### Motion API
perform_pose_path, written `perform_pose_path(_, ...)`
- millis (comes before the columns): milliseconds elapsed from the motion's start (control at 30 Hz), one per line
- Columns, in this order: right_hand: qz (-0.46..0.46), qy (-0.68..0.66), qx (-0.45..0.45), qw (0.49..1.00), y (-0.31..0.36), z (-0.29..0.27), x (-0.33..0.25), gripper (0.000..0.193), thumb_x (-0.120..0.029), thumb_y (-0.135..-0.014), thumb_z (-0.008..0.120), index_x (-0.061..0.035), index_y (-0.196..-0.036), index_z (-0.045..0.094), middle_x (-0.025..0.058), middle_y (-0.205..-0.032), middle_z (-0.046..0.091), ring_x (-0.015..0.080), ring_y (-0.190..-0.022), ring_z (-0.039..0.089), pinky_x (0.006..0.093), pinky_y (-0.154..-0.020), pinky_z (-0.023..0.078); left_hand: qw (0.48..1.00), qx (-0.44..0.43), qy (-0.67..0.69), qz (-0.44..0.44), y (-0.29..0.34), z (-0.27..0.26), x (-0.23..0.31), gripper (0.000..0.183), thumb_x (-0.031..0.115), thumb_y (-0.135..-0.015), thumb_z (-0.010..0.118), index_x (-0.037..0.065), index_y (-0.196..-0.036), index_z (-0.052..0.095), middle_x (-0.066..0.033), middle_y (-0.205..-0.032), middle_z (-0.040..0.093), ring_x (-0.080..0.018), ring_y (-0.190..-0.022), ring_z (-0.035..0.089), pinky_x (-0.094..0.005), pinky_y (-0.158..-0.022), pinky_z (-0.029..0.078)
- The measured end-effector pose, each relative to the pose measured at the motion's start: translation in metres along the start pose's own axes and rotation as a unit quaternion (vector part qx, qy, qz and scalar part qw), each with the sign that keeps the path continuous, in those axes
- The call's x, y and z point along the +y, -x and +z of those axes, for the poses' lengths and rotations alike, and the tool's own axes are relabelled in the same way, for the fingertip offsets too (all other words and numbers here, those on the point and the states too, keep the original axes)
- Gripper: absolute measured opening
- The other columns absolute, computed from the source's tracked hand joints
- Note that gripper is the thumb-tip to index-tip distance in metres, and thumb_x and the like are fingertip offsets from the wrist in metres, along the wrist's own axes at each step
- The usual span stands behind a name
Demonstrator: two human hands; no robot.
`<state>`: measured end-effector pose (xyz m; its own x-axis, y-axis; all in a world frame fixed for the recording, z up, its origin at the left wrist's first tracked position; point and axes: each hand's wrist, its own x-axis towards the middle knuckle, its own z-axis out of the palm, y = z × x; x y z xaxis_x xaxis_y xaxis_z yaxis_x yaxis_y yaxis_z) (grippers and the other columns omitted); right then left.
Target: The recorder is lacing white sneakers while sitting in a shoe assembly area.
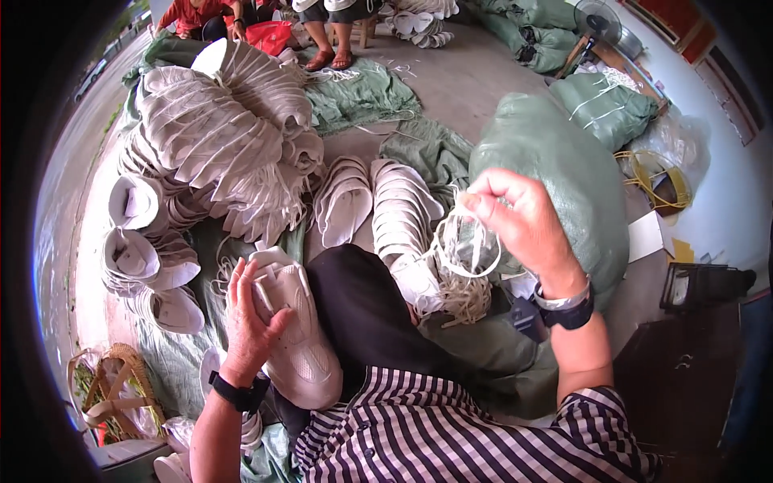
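A white sneaker upper [303, 354] rests on my lap by my dark-trousered knee, its rounded toe toward me. My left hand [251, 315] grips its left side, thumb across the top and fingers along the edge. Raised to the right, my right hand [515, 216] pinches a white shoelace [475, 272] between thumb and fingertips. The lace hangs in loops, apart from the upper. Under it lies a bundle of pale laces [465, 299], beside a row of nested white uppers [400, 211]. Whether any lace runs through the upper's eyelets I cannot tell.
A large heap of nested uppers [217, 121] stands at the left. A bulging green sack [555, 173] is close on the right, with a yellow round frame [662, 181] beyond. A woven basket [117, 386] sits lower left. Other people [330, 36] are at the far side.
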<state>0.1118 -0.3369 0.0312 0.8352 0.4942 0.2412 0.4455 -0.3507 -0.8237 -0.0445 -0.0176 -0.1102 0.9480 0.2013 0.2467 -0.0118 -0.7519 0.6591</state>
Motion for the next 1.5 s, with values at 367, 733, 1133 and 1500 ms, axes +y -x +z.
perform_pose_path(367,-0.013,-0.305,-0.037,0.952,-0.010,0.005,-0.091,0.029,-0.029,-0.089,0.060,-0.0003,-0.084,0.059,0.0021,-0.063,0.055,0.0063,-0.048,0.048,0.0187,-0.050,0.039,0.979,-0.076,-0.187,0.035,0.015,-0.059,0.051,0.019,0.028,-0.072,0.071,0.009,-0.076,0.068,-0.0065,-0.083,0.065,-0.0270,-0.080,0.060,-0.0394,-0.081,0.042)
perform_pose_path(733,0.074,-0.456,-0.285,0.840,-0.011,0.049,-0.149,0.034,-0.030,-0.094,0.050,0.0026,-0.092,0.057,-0.0019,-0.051,0.047,0.0039,-0.037,0.045,0.0158,-0.032,0.033,0.950,0.060,0.300,0.056,0.011,-0.099,0.102,0.072,0.041,-0.079,0.068,-0.003,-0.130,0.043,-0.0168,-0.128,0.050,-0.0255,-0.120,0.046,-0.0391,-0.104,0.031)
perform_pose_path(1133,0.171,-0.264,-0.382,0.869,-0.014,0.021,-0.059,0.027,-0.013,-0.075,0.070,0.0058,-0.093,0.060,0.0090,-0.073,0.063,0.0071,-0.046,0.055,0.0175,-0.039,0.046,0.826,-0.013,0.540,-0.160,0.079,-0.095,0.038,0.013,0.017,-0.089,0.054,0.004,-0.087,0.057,0.0012,-0.063,0.050,-0.0056,-0.049,0.039,-0.0221,-0.045,0.029)
perform_pose_path(1500,0.246,-0.140,-0.265,0.922,0.028,-0.035,0.058,0.019,-0.019,-0.076,0.070,-0.0009,-0.079,0.064,0.0013,-0.064,0.056,0.0049,-0.049,0.048,0.0177,-0.045,0.037,0.764,0.267,0.549,-0.207,0.185,-0.159,-0.050,0.018,0.029,-0.096,0.048,0.011,-0.095,0.050,0.0065,-0.055,0.030,-0.0024,-0.045,0.028,-0.0207,-0.042,0.026)
